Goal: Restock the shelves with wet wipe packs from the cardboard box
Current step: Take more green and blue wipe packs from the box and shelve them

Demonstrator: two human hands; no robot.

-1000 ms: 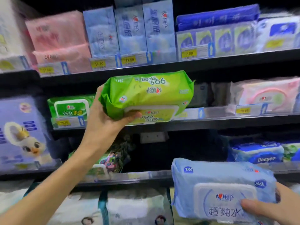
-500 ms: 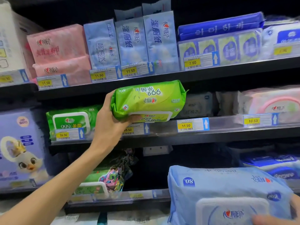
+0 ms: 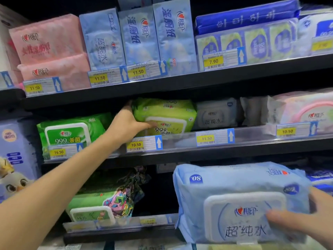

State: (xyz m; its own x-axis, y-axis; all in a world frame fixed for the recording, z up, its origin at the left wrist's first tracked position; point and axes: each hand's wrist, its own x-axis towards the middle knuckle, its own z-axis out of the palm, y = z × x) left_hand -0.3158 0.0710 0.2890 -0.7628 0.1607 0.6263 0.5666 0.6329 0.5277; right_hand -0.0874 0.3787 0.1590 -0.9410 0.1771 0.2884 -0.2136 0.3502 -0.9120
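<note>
Single head-worn wide-angle view, facing store shelving head-on at close range.

Camera looks forward, about level with the middle shelf [image 3: 234, 150]; upper shelf [image 3: 180, 82] above, lower shelf [image 3: 119, 235] beneath. Straight shelf lines bow toward the frame edges. Forearms enter from bottom corners, near the lens. No second view to compare.

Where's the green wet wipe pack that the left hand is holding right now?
The green wet wipe pack sits on the middle shelf, centre of the head view, gripped by the left hand, between the darker green 999 pack and a white pack.
</note>
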